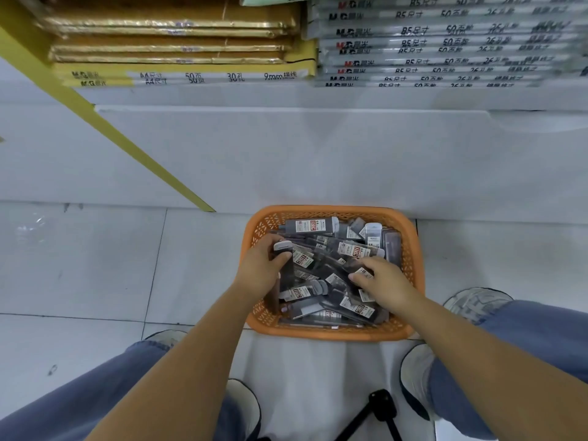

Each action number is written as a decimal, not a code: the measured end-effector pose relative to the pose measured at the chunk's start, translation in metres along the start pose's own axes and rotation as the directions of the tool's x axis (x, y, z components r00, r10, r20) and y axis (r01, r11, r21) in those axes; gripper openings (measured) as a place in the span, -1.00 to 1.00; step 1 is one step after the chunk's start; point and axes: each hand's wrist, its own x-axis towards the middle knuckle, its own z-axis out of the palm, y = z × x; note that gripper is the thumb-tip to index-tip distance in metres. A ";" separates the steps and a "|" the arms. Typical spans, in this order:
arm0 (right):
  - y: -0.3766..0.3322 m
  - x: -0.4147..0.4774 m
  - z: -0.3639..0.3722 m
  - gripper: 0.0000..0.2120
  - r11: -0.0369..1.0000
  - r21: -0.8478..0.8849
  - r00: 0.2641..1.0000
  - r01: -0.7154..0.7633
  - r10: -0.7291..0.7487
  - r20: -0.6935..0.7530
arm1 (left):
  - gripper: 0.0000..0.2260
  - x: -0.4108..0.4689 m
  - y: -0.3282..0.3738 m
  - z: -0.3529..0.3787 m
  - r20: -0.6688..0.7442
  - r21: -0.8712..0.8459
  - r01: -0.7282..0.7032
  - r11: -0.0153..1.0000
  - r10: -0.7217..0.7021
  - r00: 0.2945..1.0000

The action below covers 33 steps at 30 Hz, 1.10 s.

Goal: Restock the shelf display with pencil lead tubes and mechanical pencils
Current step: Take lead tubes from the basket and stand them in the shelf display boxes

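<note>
Left fingers (270, 240) and thumb curl round a white-cap tube (283, 248), clasping it near its cap. The tube runs down past the palm, its lower end in the heap. The left hand (262, 270) sits over the left side of the basket (331, 210), wrist above the lower-left rim.

Right fingers (370, 261) bend down and, with the thumb, pinch a second tube (363, 272) lying on top of the heap. We can't tell if it's lifted. The right hand (386, 280) is right of centre in the basket, forearm crossing the lower-right rim.

The tubes (353, 249) fill the basket in a loose pile: dark bodies, white and red labels, pointing all ways.

The orange mesh basket stands mid-frame on the pale tiled floor (95, 265), its far rim just beside the white shelf (286, 148) base.

At the top of the frame we see stacked gold packs (168, 36) on the left and grey packs (445, 43) on the right. A yellow strip (127, 138) runs diagonally from upper left.

Jeans (79, 393) and shoes (474, 302) flank the basket, and a black stand (380, 405) is at the bottom centre.
</note>
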 end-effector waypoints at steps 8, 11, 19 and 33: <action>-0.037 -0.004 -0.017 -0.83 0.948 0.316 0.996 0.034 -0.008 -0.085 | -0.94 -0.013 0.019 -0.022 -0.057 -0.510 0.050 0.858 -0.092 0.994; -0.057 -0.008 -0.019 -0.85 0.897 0.441 0.998 0.030 -0.002 -0.063 | -0.92 -0.022 0.031 -0.022 0.015 -0.657 0.082 0.749 -0.096 0.995; -0.088 -0.025 -0.047 -0.66 0.773 0.633 0.999 0.049 -0.037 -0.032 | -0.86 -0.048 0.056 -0.040 0.193 -0.628 0.115 0.769 0.011 0.981; -0.214 -0.111 -0.143 -0.66 0.742 0.554 0.884 0.377 -0.467 0.023 | -0.72 -0.130 0.179 -0.126 0.337 -0.260 -0.178 0.949 0.262 0.904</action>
